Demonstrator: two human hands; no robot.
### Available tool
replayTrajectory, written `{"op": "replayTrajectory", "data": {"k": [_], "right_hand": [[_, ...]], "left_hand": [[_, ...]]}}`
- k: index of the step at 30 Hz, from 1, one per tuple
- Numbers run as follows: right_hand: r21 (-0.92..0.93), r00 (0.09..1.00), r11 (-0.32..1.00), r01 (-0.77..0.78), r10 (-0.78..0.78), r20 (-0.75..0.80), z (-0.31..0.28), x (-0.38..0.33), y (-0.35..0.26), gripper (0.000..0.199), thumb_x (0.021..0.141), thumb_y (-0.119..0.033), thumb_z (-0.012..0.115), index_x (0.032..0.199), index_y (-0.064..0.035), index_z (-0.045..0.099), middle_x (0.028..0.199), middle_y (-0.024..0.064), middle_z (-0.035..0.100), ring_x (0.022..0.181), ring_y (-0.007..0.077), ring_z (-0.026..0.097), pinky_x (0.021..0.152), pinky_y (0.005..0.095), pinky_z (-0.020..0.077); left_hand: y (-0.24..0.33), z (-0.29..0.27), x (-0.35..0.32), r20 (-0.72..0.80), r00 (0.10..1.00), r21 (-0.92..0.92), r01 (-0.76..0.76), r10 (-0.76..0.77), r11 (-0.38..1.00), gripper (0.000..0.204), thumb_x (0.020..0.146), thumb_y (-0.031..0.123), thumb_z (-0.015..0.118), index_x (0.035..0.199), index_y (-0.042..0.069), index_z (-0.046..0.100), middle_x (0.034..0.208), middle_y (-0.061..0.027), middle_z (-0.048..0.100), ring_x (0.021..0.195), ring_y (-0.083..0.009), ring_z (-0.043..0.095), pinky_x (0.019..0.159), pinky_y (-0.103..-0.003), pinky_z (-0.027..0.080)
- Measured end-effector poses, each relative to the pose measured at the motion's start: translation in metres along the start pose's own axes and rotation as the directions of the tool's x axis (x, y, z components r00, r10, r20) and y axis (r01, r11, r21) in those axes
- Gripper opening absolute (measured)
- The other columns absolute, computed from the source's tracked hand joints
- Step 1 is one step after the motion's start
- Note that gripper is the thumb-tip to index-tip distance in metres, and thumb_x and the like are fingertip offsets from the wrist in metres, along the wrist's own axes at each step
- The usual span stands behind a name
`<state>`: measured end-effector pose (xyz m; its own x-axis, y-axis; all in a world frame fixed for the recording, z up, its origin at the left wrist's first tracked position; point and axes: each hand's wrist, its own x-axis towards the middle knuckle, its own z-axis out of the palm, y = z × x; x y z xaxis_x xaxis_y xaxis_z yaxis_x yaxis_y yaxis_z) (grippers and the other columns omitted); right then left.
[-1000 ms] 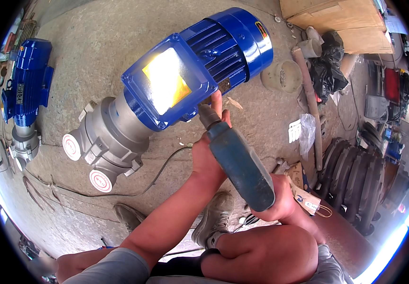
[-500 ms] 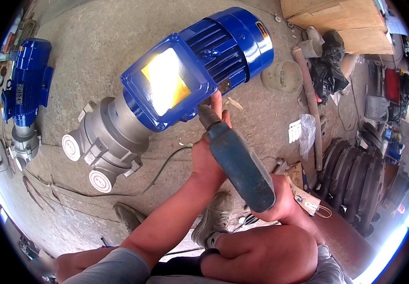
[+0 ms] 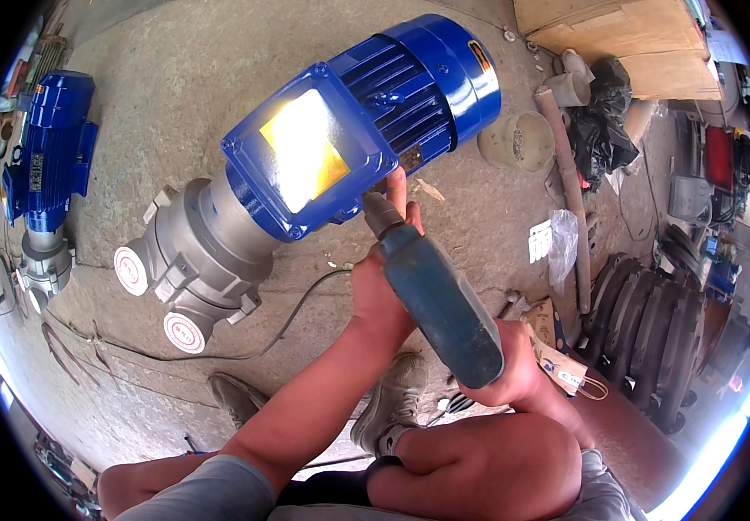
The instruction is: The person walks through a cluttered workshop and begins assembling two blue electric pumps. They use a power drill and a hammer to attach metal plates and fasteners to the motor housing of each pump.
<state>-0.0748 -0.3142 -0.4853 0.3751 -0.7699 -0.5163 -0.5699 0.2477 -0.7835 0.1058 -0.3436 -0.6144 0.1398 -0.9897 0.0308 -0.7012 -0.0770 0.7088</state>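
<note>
A large blue electric motor (image 3: 427, 87) with a grey metal pump-like housing (image 3: 210, 243) lies on the floor in front of me. Its square terminal-box cover (image 3: 305, 148) faces up and reflects bright light. My right hand (image 3: 507, 369) is closed round the back end of a dark blue power drill (image 3: 440, 304). Under the drill's front end, my left hand (image 3: 375, 286) supports it, with fingertips showing beyond the chuck beside the terminal box. The chuck points at the box's near side. The drill hides the bit's tip and most of my left palm.
A second blue motor (image 3: 53, 148) stands at the left. A round container (image 3: 518, 141), a long pipe (image 3: 570, 200), black plastic bags (image 3: 605, 122) and a wooden crate (image 3: 627, 43) lie to the right. Several dark ribbed castings (image 3: 644, 330) sit lower right. A cable (image 3: 284, 330) crosses the floor near my shoes.
</note>
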Motion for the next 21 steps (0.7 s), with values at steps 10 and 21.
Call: {"op": "replayTrajectory", "data": {"k": [10, 21], "right_hand": [[0.037, 0.998, 0.997, -0.062, 0.062, 0.0, 0.0004, -0.0014, 0.0002, 0.036, 0.068, -0.015, 0.084, 0.102, -0.0037, 0.075, 0.085, 0.0108, 0.077, 0.073, 0.0185, 0.073, 0.069, 0.0359, 0.0585], [-0.013, 0.999, 0.999, -0.041, 0.04, -0.03, 0.0029, -0.0007, -0.001, 0.033, 0.069, -0.014, 0.081, 0.1, -0.0052, 0.075, 0.083, 0.0119, 0.077, 0.07, 0.0246, 0.074, 0.067, 0.0377, 0.0586]], "left_hand": [[-0.0001, -0.0027, -0.0001, 0.018, 1.0, -0.005, 0.009, -0.009, 1.0, 0.063, 0.113, 0.018, 0.059, 0.169, 0.001, 0.037, 0.176, -0.0103, 0.044, 0.084, -0.0278, 0.082, 0.055, -0.037, 0.06], [0.0007, -0.0019, 0.0001, -0.009, 1.0, 0.002, 0.002, -0.002, 1.0, 0.065, 0.113, 0.018, 0.059, 0.172, 0.002, 0.035, 0.169, -0.0124, 0.055, 0.083, -0.0295, 0.081, 0.056, -0.038, 0.06]]}}
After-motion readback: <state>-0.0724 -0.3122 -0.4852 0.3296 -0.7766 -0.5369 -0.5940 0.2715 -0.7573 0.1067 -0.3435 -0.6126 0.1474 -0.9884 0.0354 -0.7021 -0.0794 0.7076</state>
